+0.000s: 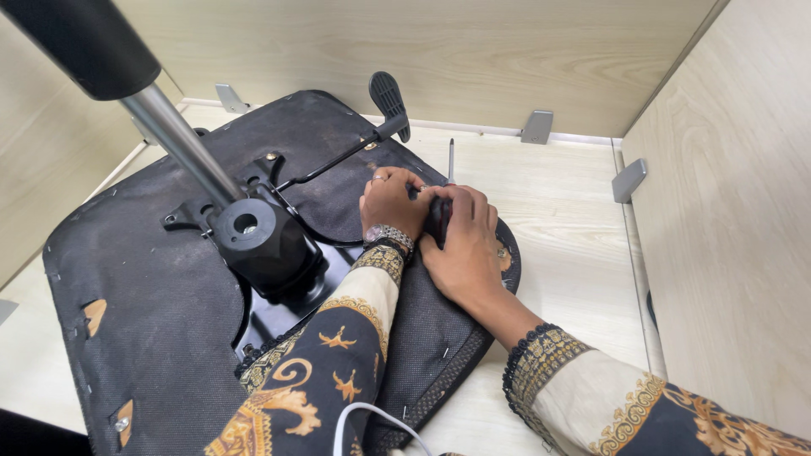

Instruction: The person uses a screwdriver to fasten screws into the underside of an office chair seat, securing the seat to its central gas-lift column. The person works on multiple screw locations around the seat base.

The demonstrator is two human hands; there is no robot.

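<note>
Bright, even light; soft shadows.

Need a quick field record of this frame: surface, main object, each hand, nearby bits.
surface: pale wooden desk with side panels
main object: upturned office chair seat, black fabric underside, black mechanism with gas cylinder
lever: black paddle handle at the seat's far edge
left hand: rests on the seat, ring and watch worn
right hand: gripping a dark tool handle, type unclear
nearby: thin metal rod beyond the hands
</note>
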